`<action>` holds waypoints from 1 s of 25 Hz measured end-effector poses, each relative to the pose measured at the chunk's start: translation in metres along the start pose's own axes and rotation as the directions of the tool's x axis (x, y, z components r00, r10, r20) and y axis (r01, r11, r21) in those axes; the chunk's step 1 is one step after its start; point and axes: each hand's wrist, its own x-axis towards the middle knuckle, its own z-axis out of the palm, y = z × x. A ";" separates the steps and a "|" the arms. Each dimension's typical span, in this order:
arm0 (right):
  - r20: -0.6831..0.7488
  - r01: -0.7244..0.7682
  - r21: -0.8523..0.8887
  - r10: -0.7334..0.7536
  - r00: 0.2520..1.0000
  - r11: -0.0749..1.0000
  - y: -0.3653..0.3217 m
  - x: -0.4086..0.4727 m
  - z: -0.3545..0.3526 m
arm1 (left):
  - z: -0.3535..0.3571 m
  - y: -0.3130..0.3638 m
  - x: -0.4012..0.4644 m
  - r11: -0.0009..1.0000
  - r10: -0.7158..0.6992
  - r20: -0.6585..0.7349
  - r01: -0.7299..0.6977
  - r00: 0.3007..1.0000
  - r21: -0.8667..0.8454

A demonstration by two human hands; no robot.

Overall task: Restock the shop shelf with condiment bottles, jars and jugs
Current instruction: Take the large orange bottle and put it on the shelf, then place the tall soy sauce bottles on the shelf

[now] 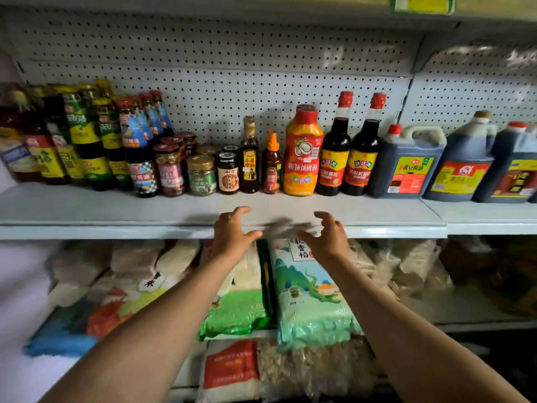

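Reaching toward the pale grey metal shelf (116, 210), the left hand (232, 232) and right hand (327, 238) hover at its front edge, fingers spread and holding nothing. Dark sauce bottles (334, 152), glass jars (200, 174) and dark plastic jugs (406, 167) stand in a row further back.

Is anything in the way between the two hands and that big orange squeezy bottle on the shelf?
Nothing visible. The left hand and right hand hang empty by the grey metal shelf; only bare shelf lies before the tall orange plastic squeeze bottle.
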 end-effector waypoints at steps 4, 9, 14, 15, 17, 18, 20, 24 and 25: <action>0.151 0.013 -0.172 0.013 0.988 0.985 0.006 -0.057 0.022 | -0.005 -0.039 -0.049 0.999 0.017 0.079 -0.015 0.997 -0.031; 0.293 -0.052 -0.254 0.128 0.948 0.966 0.039 -0.135 0.068 | 0.009 -0.109 -0.125 0.994 -0.109 0.165 0.108 0.980 0.014; 0.415 -0.104 -0.298 0.227 0.881 0.949 0.077 -0.185 0.108 | 0.021 -0.173 -0.194 0.962 -0.274 0.259 0.260 0.926 0.088; 0.443 -0.114 -0.300 0.244 0.863 0.947 0.089 -0.192 0.119 | 0.026 -0.186 -0.205 0.949 -0.314 0.264 0.294 0.912 0.114; 0.506 -0.141 -0.309 0.288 0.813 0.941 0.115 -0.206 0.144 | 0.038 -0.216 -0.228 0.911 -0.411 0.274 0.382 0.869 0.156; 0.535 -0.160 -0.312 0.312 0.785 0.936 0.129 -0.214 0.158 | 0.045 -0.231 -0.240 0.887 -0.460 0.278 0.428 0.843 0.171; 0.587 -0.183 -0.318 0.344 0.733 0.930 0.158 -0.231 0.182 | 0.057 -0.254 -0.267 0.844 -0.536 0.302 0.509 0.789 0.169; 0.654 -0.255 -0.368 0.444 0.613 0.894 0.228 -0.274 0.237 | 0.101 -0.311 -0.328 0.733 -0.671 0.350 0.655 0.654 0.183; 0.663 -0.274 -0.384 0.470 0.584 0.882 0.244 -0.283 0.252 | 0.114 -0.327 -0.342 0.700 -0.703 0.355 0.689 0.617 0.187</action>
